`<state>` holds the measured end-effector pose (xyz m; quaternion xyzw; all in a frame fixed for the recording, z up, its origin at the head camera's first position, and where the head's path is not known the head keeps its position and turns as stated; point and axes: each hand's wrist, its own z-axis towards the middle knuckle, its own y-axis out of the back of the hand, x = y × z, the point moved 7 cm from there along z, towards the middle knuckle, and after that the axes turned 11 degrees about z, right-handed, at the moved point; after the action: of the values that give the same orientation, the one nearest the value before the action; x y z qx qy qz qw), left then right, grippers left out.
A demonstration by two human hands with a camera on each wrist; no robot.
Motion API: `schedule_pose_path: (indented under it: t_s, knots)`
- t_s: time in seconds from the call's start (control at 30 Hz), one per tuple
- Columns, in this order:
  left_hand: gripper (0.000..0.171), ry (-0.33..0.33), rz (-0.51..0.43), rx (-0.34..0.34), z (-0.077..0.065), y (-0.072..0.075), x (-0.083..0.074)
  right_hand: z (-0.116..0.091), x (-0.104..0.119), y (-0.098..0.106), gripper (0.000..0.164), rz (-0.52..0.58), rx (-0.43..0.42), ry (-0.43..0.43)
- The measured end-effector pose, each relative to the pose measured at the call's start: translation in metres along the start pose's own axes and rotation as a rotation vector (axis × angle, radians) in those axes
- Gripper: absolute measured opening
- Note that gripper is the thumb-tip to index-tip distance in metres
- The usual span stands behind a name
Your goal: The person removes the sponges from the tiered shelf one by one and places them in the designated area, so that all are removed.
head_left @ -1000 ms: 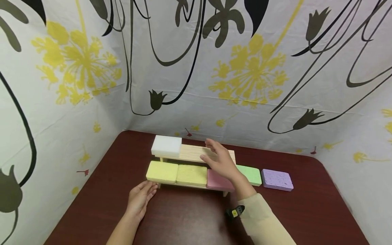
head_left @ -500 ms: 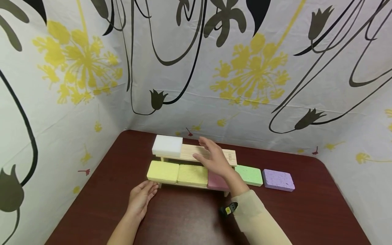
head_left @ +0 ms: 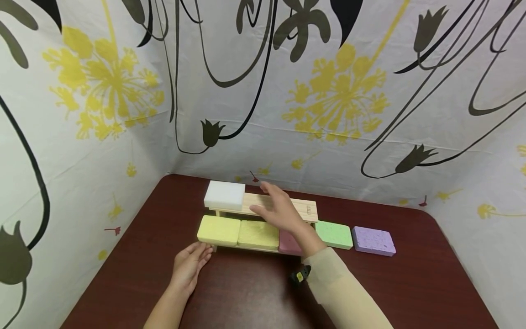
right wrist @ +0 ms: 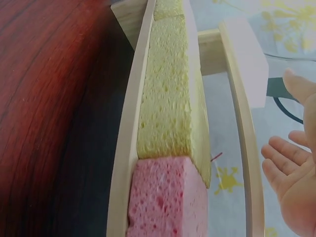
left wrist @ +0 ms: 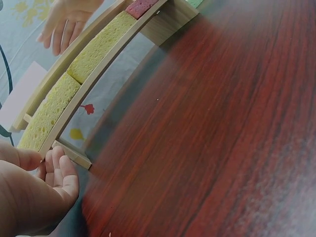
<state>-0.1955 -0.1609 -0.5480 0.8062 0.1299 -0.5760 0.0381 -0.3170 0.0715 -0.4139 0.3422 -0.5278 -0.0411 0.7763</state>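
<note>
A two-step wooden rack [head_left: 306, 209] stands on the table. Its lower step carries two yellow sponges [head_left: 218, 230] [head_left: 258, 235] and a pink sponge [head_left: 289, 242], side by side. On the upper step's left end sits a white block-shaped sponge [head_left: 224, 195]. My left hand [head_left: 190, 268] pinches the front left corner of the lower step, with the thumb near the yellow sponge and the fingers below, as the left wrist view shows. Over the upper step, right of the white sponge, my right hand [head_left: 280, 211] hovers with extended fingers and holds nothing. My forearm partly hides the pink sponge.
A green sponge [head_left: 334, 235] lies just right of the rack, and a purple sponge [head_left: 373, 241] lies farther right on the dark red table [head_left: 246, 292]. Patterned cloth [head_left: 255, 105] hangs behind and along the sides.
My right hand has drifted left above the upper step, toward the white sponge, uncovering more of the step's right end. My left hand keeps its place on the rack.
</note>
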Motion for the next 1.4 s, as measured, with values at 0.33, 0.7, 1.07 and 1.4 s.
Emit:
schedule_pose_path:
  t_s: [0.33, 0.7, 1.07, 1.4]
  knots:
    - [0.043, -0.001, 0.004, -0.004, 0.000, 0.000, -0.001, 0.011, 0.001, -0.012, 0.085, -0.049, 0.011, -0.067]
    - [0.042, -0.001, 0.003, -0.005, 0.000, 0.000, -0.001, 0.022, 0.001, -0.023, 0.090, -0.096, 0.027, -0.090]
    - [0.041, 0.007, -0.005, -0.006, 0.002, 0.000, 0.001, 0.032, 0.006, -0.033, 0.097, -0.159, 0.030, -0.097]
    - [0.042, 0.004, 0.002, -0.001, 0.001, 0.000, 0.000, 0.038, 0.006, -0.041, 0.097, -0.148, 0.058, -0.089]
